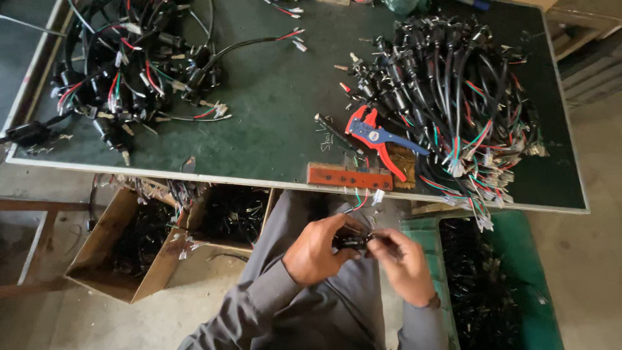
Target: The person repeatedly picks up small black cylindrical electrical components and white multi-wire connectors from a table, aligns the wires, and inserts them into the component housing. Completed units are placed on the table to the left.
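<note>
Fingers (353, 241) pinching black connector (355, 244), green workbench (272, 110)

Packaging in my view consists of two containers, both on the floor below the table edge. An open brown cardboard box (110, 249) sits to my left, rectangular, split by a cardboard divider into two compartments, both filled with dark wired parts. A green rectangular crate (429, 259) sits to my right, just beside my knee, also loaded with dark parts. I see no signs or screens.
</note>
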